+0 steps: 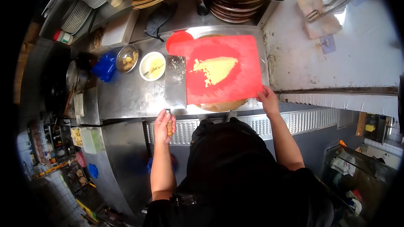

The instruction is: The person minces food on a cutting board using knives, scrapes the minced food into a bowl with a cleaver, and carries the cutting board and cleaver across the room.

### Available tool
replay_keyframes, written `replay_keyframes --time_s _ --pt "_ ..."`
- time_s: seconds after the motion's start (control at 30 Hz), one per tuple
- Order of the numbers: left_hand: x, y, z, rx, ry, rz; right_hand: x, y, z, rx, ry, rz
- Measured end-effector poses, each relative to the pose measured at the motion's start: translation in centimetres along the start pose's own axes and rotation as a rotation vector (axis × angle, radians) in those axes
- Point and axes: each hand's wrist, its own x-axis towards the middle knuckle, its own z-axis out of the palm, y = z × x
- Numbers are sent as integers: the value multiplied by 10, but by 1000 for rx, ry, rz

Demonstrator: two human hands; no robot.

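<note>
My left hand (163, 127) is closed around the wooden handle of a cleaver (175, 88). Its broad blade lies along the left edge of a red cutting board (246, 63), with pale bits stuck to the steel. Finely minced pale yellow food, perhaps garlic (219, 68), forms a spread heap on the board's wet middle. At the board's near right corner, my right hand (268, 100) pinches the edge between thumb and fingers. Beneath the board, part of a round wooden block (221, 106) shows. Left of the blade stands a white bowl (152, 66) with pale yellow contents and a spoon.
A metal bowl (127, 59) with yellowish pieces and a blue plastic bag (104, 66) sit farther left on the steel counter (126, 96). Behind the board are a red round lid or dish (179, 41) and stacked plates (235, 8). Tongs (328, 8) hang on the right wall.
</note>
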Motion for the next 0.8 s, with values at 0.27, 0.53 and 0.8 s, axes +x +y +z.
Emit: replay_keyframes --time_s 0.27,0.53,0.8 --pt "23 -4 -21 -36 -39 -131 -2 -10 3 -76 13 32" --pt "37 3 4 72 -225 -291 -6 -15 8 -64 34 22" --pt "43 -17 -12 -145 -250 -308 -6 -14 11 -66 67 18"
